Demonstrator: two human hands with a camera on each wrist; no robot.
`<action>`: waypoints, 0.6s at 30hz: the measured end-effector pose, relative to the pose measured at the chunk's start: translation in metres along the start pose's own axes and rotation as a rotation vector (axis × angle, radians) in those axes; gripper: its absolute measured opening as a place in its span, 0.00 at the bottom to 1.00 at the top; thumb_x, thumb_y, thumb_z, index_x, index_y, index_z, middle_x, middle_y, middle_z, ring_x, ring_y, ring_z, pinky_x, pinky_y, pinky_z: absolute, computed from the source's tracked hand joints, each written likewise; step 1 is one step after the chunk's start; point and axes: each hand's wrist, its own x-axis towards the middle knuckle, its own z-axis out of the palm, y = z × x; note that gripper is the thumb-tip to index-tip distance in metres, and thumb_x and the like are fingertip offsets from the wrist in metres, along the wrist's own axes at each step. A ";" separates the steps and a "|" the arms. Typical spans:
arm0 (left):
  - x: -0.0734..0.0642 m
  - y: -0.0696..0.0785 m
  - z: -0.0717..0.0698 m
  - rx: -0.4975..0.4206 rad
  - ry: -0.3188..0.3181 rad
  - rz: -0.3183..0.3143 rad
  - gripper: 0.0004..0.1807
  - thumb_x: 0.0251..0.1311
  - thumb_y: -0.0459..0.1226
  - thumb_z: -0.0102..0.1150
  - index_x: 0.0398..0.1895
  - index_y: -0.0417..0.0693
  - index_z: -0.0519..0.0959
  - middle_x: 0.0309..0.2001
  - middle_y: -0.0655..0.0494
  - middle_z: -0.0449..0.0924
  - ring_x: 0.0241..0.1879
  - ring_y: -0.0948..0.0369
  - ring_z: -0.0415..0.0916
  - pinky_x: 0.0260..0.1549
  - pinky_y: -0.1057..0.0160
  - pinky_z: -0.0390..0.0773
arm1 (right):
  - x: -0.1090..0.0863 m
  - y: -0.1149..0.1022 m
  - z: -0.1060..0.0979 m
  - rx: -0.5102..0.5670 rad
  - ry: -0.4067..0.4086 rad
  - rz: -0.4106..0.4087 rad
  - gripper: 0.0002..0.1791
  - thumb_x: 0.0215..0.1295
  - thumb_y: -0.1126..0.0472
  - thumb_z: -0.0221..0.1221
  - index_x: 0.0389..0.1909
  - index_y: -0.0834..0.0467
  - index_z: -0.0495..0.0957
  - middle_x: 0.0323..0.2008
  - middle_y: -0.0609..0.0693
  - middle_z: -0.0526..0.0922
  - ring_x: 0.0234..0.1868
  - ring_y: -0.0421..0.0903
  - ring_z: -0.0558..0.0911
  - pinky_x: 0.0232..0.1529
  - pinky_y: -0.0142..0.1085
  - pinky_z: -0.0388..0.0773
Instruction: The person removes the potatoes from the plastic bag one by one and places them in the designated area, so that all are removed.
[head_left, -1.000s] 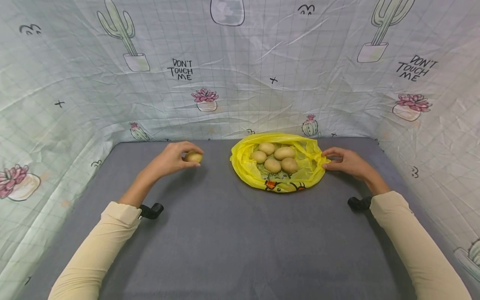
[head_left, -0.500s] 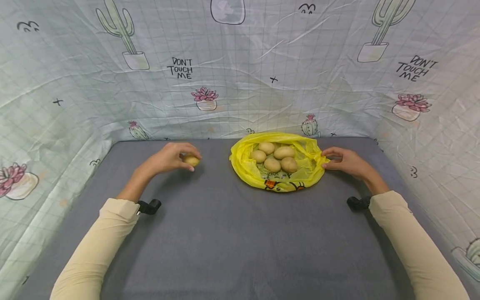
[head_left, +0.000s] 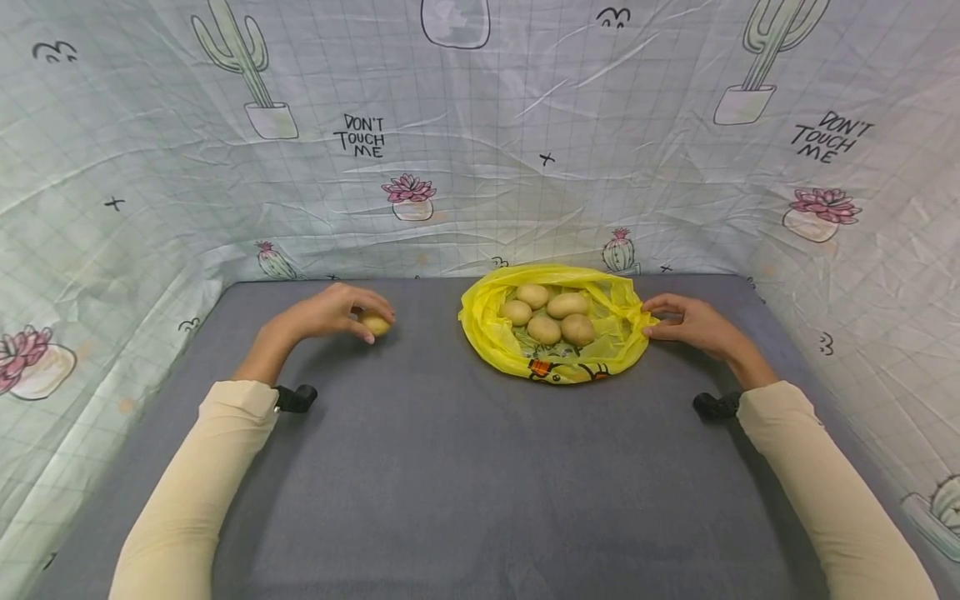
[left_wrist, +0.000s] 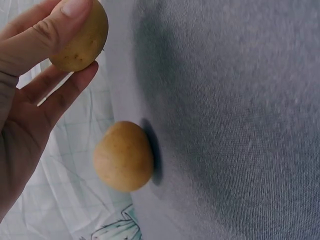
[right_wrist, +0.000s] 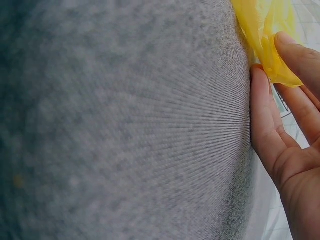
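My left hand [head_left: 333, 312], over the left part of the grey table, holds a potato [left_wrist: 90, 42] between thumb and fingertips; in the head view this potato shows partly under the fingers. In the left wrist view a second potato [left_wrist: 124, 157] rests on the table near that hand; in the head view it cannot be made out. To the right lies a yellow plastic bag [head_left: 487, 343], its mouth spread wide, with several potatoes [head_left: 544, 330] inside. My right hand [head_left: 693, 323] pinches the bag's right edge between thumb and fingers.
The grey table [head_left: 480, 483] stretches in front of the bag. A printed curtain [head_left: 480, 167] with cactus drawings hangs behind the table and along its sides. Each wrist carries a black camera mount [head_left: 296, 398].
My left hand has moved a little to the left with the potato, away from the bag. My right hand stays on the bag's edge.
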 end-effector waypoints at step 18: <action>0.005 -0.019 -0.001 0.038 -0.011 -0.022 0.20 0.51 0.33 0.78 0.49 0.46 0.87 0.52 0.54 0.85 0.54 0.52 0.79 0.52 0.47 0.77 | 0.002 0.002 0.001 -0.021 0.011 0.006 0.35 0.67 0.47 0.67 0.68 0.60 0.70 0.71 0.67 0.66 0.68 0.72 0.68 0.61 0.62 0.72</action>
